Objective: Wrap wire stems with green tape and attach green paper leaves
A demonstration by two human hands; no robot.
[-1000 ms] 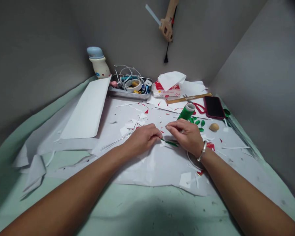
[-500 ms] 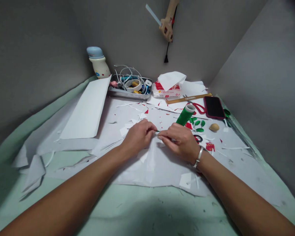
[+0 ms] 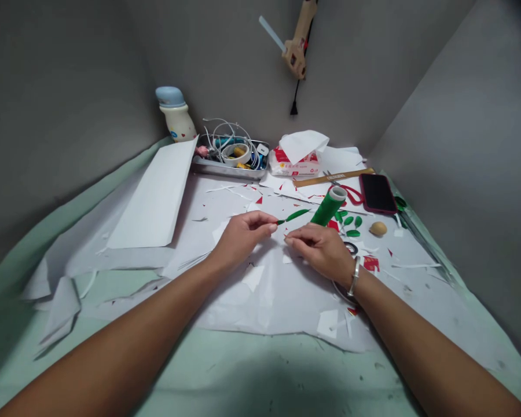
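My left hand (image 3: 248, 234) pinches the end of a slim green leaf (image 3: 297, 215), whose tip points right toward the green thread spool (image 3: 329, 207). My right hand (image 3: 319, 250) is just right of it, thumb and fingers pressed together; whatever they hold is too small to make out. Behind the right hand the spool stands tilted. Several small green leaves (image 3: 348, 220) lie beside the spool. Black-handled scissors (image 3: 351, 248) are partly hidden by my right hand.
A metal tray (image 3: 230, 171) of tape and cords sits at the back, with a tissue pack (image 3: 296, 162), a ruler (image 3: 312, 180), red scissors (image 3: 353, 195) and a phone (image 3: 378, 193) to its right. A folded white sheet (image 3: 150, 200) lies left; paper scraps are scattered about.
The hands have moved slightly apart. The green leaf now shows clearly, stretching right from my left fingers, where only a small green bit showed between the hands before.
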